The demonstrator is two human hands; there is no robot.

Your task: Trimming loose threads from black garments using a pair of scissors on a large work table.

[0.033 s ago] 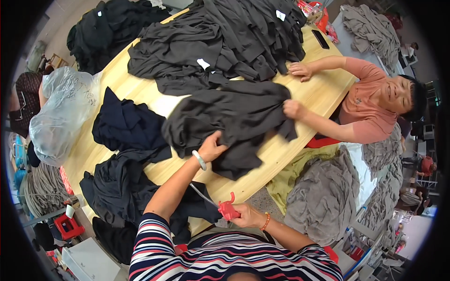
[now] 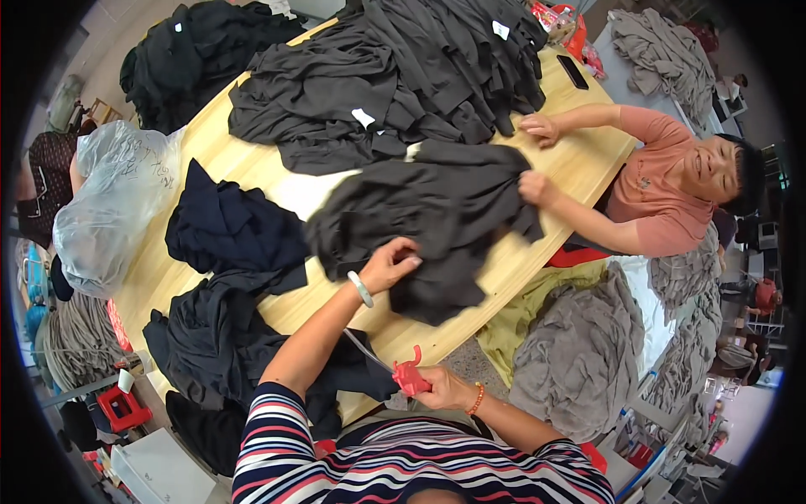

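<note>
A dark grey garment [image 2: 437, 193], partly blurred, lies across the middle of the table. My left hand [image 2: 390, 264], with a pale bangle at the wrist, is over its near left edge; thumb and fingers are apart, and no cloth shows gripped between them. Near my body, my right hand [image 2: 445, 388] is wrapped round a red air gun [image 2: 410, 376] with a hook on top and a thin grey tube reaching up to the left. Opposite, a co-worker's hand [image 2: 537, 188] grips the garment's right end, while their other hand [image 2: 540, 129] rests on the table.
A large heap of dark grey garments [image 2: 361, 92] covers the far side of the wooden table [image 2: 546, 244]. Navy cloth [image 2: 235, 223] and black cloth [image 2: 210, 336] lie at left, beside a clear plastic bag [image 2: 109, 202]. A phone [image 2: 573, 72] lies far right; grey fabric [image 2: 579, 353] is piled below.
The dark grey garment has slid a little to the right with the co-worker's hand. My left hand has shifted slightly right and its fingers have loosened. The right hand stays put.
</note>
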